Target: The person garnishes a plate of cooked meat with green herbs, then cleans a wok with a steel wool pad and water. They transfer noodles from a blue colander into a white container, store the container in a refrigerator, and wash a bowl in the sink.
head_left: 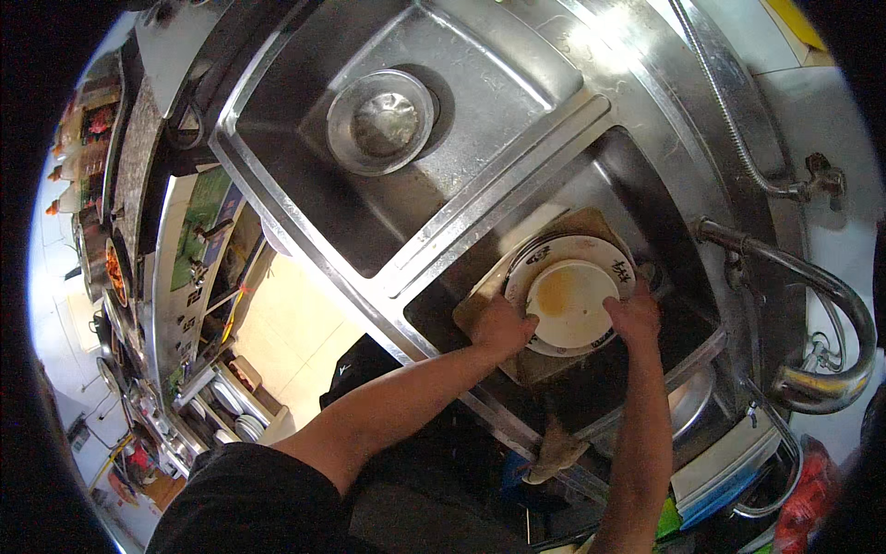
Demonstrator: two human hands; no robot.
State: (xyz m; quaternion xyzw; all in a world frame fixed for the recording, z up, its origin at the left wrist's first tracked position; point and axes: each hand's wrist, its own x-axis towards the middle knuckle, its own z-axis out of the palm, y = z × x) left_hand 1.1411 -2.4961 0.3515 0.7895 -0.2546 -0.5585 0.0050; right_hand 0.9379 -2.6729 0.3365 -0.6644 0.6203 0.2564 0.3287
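Note:
A white plate (pixel 574 320) with dark markings on its wide rim lies in the right sink basin (pixel 614 166). A yellowish-brown stain or puddle shows on its inner left part. My left hand (pixel 503 329) grips its left rim, thumb on top. Across from it, my right hand (pixel 636 316) has the right rim, thumb also over the edge. Fingers of both hands are hidden below the rim. More rims show just under the plate's far edge, so other dishes seem stacked there. Beneath them sits a brownish flat piece (pixel 583 222) with square corners, its kind unclear.
In the left basin (pixel 498 74) stands a round metal bowl (pixel 378 125). A thick curved faucet (pixel 835 323) and a metal hose (pixel 729 111) are on the right. A cloth (pixel 556 452) hangs at the near sink edge. Dishes (pixel 238 415) sit on a lower-left shelf.

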